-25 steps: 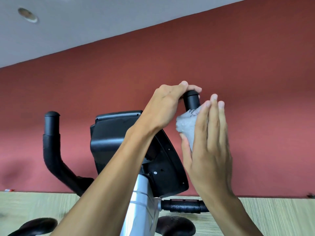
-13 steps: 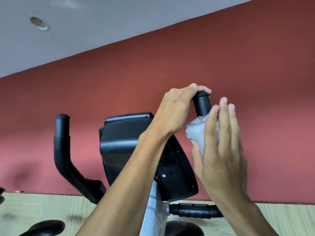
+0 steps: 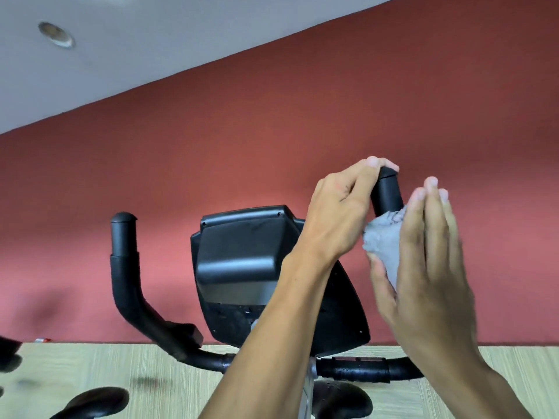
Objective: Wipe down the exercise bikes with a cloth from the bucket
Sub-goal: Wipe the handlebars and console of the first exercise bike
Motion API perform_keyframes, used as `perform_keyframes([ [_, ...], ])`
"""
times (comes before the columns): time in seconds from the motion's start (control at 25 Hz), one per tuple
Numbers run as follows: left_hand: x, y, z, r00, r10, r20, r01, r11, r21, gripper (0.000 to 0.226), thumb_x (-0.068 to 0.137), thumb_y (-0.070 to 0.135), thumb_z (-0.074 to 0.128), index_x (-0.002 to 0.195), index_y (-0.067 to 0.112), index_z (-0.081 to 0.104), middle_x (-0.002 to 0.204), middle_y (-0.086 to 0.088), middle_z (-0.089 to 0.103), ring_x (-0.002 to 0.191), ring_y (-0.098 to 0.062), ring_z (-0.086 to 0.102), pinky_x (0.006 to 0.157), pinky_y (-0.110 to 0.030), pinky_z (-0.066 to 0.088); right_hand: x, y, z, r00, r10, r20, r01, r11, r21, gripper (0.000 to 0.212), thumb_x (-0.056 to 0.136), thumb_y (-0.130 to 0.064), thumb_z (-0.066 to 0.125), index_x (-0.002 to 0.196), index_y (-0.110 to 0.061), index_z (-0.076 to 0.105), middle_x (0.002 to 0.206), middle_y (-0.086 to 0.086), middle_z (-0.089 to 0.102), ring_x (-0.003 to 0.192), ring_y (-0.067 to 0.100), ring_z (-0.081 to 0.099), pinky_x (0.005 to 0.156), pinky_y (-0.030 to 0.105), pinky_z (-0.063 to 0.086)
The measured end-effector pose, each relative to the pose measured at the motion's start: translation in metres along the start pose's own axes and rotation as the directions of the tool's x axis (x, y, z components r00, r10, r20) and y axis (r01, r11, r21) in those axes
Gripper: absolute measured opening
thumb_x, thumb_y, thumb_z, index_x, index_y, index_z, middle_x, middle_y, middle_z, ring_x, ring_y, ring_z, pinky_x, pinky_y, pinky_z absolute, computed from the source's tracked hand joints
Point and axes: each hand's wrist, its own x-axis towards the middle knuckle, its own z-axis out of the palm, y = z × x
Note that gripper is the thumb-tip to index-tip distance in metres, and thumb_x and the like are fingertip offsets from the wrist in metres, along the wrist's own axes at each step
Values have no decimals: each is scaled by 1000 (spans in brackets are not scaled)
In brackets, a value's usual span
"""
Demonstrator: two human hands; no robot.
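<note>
A black exercise bike faces me, its console (image 3: 242, 252) in the middle of the view. My left hand (image 3: 338, 207) grips the top of the upright right handlebar (image 3: 387, 192), fingers curled over its end cap. Just below, a crumpled grey cloth (image 3: 382, 237) is wrapped against that handlebar. My right hand (image 3: 429, 267) holds the cloth between its thumb and its straight fingers and presses it onto the bar. The left handlebar (image 3: 124, 267) stands free at the left. No bucket is in view.
A silver post (image 3: 308, 388) rises under the console, crossed by a black bar (image 3: 357, 368). Dark rounded bike parts (image 3: 93, 402) lie low at the left over the pale wood floor (image 3: 75, 367). A red wall (image 3: 272, 131) stands close behind.
The view has shifted, so the bike and both hands sit further right in the frame. Both hands keep their places on the right handlebar, cloth still pressed below the left hand.
</note>
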Motion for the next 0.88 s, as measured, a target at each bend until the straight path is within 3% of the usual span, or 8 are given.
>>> perform_keyframes([
  [0.16,-5,4,1,1000,1,26,0,1000,-29,32,105,31,46,106,15,74,104,2,74,100,-24,67,96,-48,52,18,-1,0,999,-9,-37,12,998,64,72,100,-26,45,158,2,12,167,20,13,155,34,14,125,42,23],
  [0.32,-7,5,5,999,47,-27,-47,999,21,18,100,23,60,104,14,74,98,5,73,88,-5,63,87,-22,49,-22,13,0,1000,-18,-17,21,989,146,72,101,-22,49,157,4,13,166,22,12,155,36,12,119,54,32],
  [0.4,-6,7,10,992,88,-92,-81,994,77,17,98,24,62,100,13,76,97,2,74,86,-3,62,84,-18,47,-30,19,4,997,-51,-50,58,989,138,70,100,-18,49,155,8,16,164,26,16,154,38,16,119,54,31],
  [0.56,-6,10,14,975,138,-176,-110,981,160,21,97,27,62,95,13,79,88,0,76,82,-4,64,83,-29,52,-3,18,13,982,-80,-173,114,974,198,69,100,-24,47,156,7,21,164,23,21,153,36,20,119,49,34],
  [0.76,-9,17,21,961,187,-206,-125,952,278,24,93,34,61,94,18,79,96,-14,74,85,-15,64,90,-42,54,-65,49,25,963,-158,-218,198,965,173,73,96,-10,62,154,7,22,162,27,22,153,38,19,120,48,34],
  [0.88,-13,14,26,952,211,-220,-111,911,397,29,91,42,56,100,23,76,90,1,73,87,-12,65,97,-46,53,-57,47,34,944,-133,-303,195,963,186,69,96,-14,55,153,8,24,160,28,26,151,40,25,117,49,37],
])
